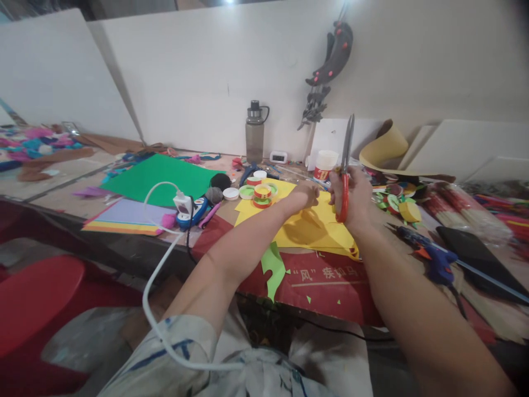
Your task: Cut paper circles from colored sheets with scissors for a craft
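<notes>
Right hand gripped scissors blades-up, likely so the tips cleared the yellow paper on the red board. Left hand was apart, over the paper; couldn't tell its grip.

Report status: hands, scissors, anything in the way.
Right hand holding red-handled scissors, blades up. Left hand over yellow paper, grip unclear. Round items at paper's far-left corner.

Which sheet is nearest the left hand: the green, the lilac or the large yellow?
The large yellow sheet, spread beneath the left hand; the green sheet and lilac sheet both lie farther left.
</notes>
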Tool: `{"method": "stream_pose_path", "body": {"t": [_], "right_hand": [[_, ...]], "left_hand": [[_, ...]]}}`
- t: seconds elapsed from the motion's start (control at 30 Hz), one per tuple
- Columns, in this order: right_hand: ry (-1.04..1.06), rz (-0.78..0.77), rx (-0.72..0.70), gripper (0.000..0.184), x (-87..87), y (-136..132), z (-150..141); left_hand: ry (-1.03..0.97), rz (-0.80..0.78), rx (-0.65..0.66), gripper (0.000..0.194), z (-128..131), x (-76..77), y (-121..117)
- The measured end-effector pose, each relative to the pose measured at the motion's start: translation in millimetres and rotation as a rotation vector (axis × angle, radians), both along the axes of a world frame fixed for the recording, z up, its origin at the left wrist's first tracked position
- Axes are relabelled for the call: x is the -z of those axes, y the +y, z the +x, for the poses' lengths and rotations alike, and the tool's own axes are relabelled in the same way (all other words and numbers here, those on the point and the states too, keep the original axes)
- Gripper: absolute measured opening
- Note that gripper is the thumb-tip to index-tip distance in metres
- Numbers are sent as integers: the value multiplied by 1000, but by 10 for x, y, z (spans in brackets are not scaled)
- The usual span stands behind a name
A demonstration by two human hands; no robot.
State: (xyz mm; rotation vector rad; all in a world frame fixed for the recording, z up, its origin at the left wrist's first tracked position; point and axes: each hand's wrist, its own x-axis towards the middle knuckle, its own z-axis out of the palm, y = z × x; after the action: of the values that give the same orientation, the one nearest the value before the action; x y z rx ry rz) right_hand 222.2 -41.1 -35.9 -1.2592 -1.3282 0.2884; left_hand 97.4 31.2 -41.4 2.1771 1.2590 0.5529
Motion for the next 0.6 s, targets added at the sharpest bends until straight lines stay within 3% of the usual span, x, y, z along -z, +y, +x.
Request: {"method": "stream_pose_path", "body": {"t": [0.17, 0.3, 0.47, 0.6], "right_hand": [[77, -18, 9, 50, -44, -59, -59], [114, 14, 20, 45, -91, -97, -72], [217, 109, 13, 35, -78, -16, -36], [240, 158, 22, 33, -78, 35, 8]], "left_hand": [[65, 102, -52, 23, 0, 7, 64], [64, 114, -61, 10, -108, -98, 169], [-205, 163, -146, 13, -390, -280, 250], [-221, 211, -174, 11, -423, -319, 198]]}}
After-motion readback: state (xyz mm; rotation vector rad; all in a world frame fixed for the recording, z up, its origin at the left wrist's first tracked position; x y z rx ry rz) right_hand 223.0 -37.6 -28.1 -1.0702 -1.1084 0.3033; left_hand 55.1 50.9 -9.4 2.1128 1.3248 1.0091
